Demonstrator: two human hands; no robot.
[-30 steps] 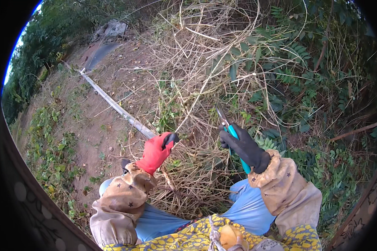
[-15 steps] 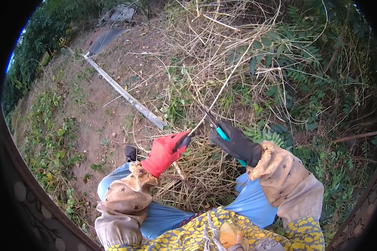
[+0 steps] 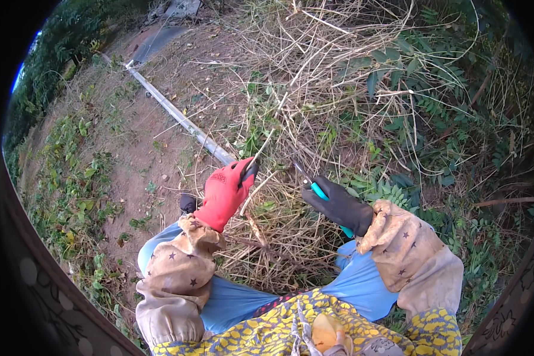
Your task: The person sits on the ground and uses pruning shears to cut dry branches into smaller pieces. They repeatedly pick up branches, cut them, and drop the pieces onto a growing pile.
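L hand (image 3: 228, 191), red-gloved — fingers closed, pinching a thin stem (image 3: 271, 135) nr its lower end. Stem runs up & to the R from L hand, ahead of both hands. R hand (image 3: 338, 204), black-gloved, wrapped round teal-handled shears (image 3: 319, 191); blades (image 3: 301, 170) point up-left, R of the stem & apart from it — can't tell if they're parted. Dry brush (image 3: 279, 255) lies btwn & below the hands; grey pole (image 3: 181, 118) ends nr L hand.

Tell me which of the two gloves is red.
The left hand's glove, with a pale stem in its grip; the right hand's glove is black and holds teal-handled shears.
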